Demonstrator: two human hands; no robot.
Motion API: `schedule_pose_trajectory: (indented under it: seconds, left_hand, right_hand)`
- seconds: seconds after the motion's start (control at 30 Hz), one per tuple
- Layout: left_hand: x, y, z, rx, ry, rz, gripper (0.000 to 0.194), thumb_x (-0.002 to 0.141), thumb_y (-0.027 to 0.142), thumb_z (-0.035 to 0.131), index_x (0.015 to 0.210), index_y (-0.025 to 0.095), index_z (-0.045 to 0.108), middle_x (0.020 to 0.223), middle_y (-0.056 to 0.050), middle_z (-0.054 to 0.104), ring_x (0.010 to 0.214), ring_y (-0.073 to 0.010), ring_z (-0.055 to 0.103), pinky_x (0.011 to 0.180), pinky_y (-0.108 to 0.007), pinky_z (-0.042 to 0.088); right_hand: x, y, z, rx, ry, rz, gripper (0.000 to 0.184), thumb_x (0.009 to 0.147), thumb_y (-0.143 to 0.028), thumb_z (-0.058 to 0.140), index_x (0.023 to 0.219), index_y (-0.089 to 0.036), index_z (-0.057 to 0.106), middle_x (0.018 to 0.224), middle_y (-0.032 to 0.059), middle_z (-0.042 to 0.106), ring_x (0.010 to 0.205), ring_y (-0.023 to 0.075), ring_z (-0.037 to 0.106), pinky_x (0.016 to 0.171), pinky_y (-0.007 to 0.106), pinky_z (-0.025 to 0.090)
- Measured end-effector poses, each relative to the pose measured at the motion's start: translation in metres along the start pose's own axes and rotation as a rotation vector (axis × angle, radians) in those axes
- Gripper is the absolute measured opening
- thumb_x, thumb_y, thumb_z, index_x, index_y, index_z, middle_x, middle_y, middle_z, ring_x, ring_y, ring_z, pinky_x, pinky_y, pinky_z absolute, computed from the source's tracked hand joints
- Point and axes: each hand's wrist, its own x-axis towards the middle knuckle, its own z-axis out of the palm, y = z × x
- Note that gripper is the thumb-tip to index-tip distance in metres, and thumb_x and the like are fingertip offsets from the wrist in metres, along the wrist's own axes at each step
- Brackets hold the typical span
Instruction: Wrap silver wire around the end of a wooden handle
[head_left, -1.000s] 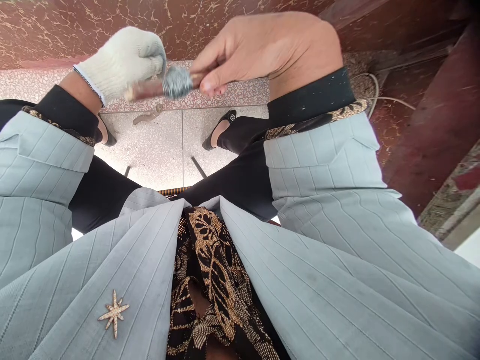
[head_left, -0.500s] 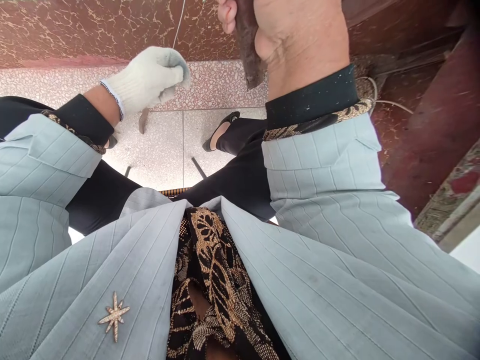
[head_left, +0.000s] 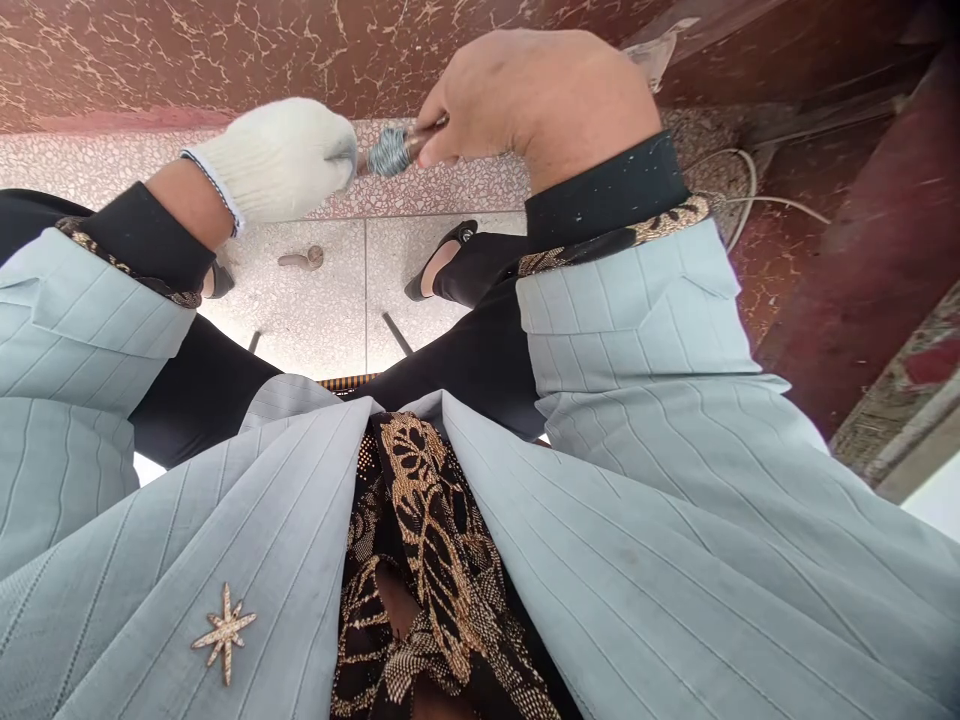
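A short stick with grey wire (head_left: 388, 152) wound thickly round its middle lies roughly level between my two hands, above the speckled ledge. My left hand (head_left: 281, 160), in a white knit glove, is closed at the stick's left end; its fingertips are mostly hidden. With bare thumb and fingers, my right hand (head_left: 536, 100) pinches the right end, its back turned to me. Behind the right wrist a pale, thin piece (head_left: 664, 55) sticks out; I cannot tell what it is.
A brown marbled panel (head_left: 225, 60) rises in front, above the speckled ledge (head_left: 450, 185). On the floor between my feet lies a small curved brown piece (head_left: 300, 259). A white cable (head_left: 750, 190) loops at the right. Stool legs (head_left: 397, 334) show below my lap.
My right hand has come down and left to the wire-wound stick. The dark brown piece it held before is out of sight. My left hand has shifted slightly left, uncovering the curved piece on the floor.
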Motion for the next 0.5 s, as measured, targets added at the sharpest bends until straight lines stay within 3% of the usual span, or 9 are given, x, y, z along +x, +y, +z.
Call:
schedule_pose_trajectory:
  seconds: [0.1,0.17,0.27,0.37,0.43,0.5]
  left_hand:
    - [0.000,-0.012,-0.006,0.001,0.031,-0.025,0.056,0.121,0.024,0.060,0.167,0.014,0.089,0.159,-0.014,0.088,0.164,-0.0485,0.077,0.138,-0.063,0.060]
    - [0.003,-0.021,-0.006,-0.087,0.082,-0.047,0.056,0.118,0.027,0.063,0.165,0.013,0.090,0.157,-0.013,0.089,0.163,-0.0509,0.077,0.136,-0.068,0.060]
    - [0.005,-0.029,-0.001,-0.263,0.163,-0.050,0.053,0.117,0.037,0.062,0.157,0.022,0.094,0.149,-0.009,0.093,0.145,-0.0401,0.083,0.124,-0.060,0.064]
    - [0.006,-0.024,0.006,-0.352,0.195,-0.011,0.056,0.115,0.026,0.054,0.152,0.018,0.094,0.132,-0.013,0.094,0.120,-0.0299,0.087,0.116,-0.054,0.069]
    - [0.006,-0.016,0.009,-0.379,0.180,0.036,0.058,0.111,0.016,0.052,0.153,0.010,0.092,0.128,-0.017,0.092,0.116,-0.0294,0.087,0.119,-0.055,0.071]
    - [0.006,-0.009,0.010,-0.398,0.124,0.061,0.056,0.113,0.014,0.053,0.153,0.011,0.092,0.130,-0.016,0.091,0.117,-0.0284,0.087,0.121,-0.052,0.069]
  right_hand:
    - [0.009,0.012,-0.001,0.048,-0.235,-0.154,0.047,0.129,-0.044,0.077,0.157,-0.012,0.095,0.149,0.0122,0.093,0.167,0.0389,0.077,0.148,0.057,0.056]
    - [0.008,0.021,-0.001,0.178,-0.280,-0.286,0.050,0.129,-0.052,0.073,0.150,-0.012,0.094,0.134,0.0057,0.093,0.159,0.0348,0.079,0.140,0.052,0.057]
    - [0.001,0.030,0.002,0.455,-0.004,-0.371,0.043,0.128,-0.034,0.063,0.153,-0.010,0.089,0.136,0.0015,0.089,0.151,0.0290,0.084,0.137,0.051,0.063]
    - [0.000,0.030,0.010,0.598,0.263,-0.373,0.062,0.129,-0.034,0.038,0.166,-0.010,0.081,0.151,0.0042,0.084,0.156,0.0268,0.084,0.134,0.052,0.068]
    - [0.007,0.026,0.015,0.606,0.318,-0.304,0.072,0.126,-0.041,0.032,0.170,-0.015,0.082,0.160,0.0049,0.085,0.161,0.0302,0.083,0.134,0.051,0.067]
    - [0.017,0.022,0.016,0.618,0.343,-0.174,0.070,0.118,-0.043,0.040,0.165,-0.023,0.089,0.165,0.0040,0.087,0.164,0.0351,0.082,0.137,0.045,0.066]
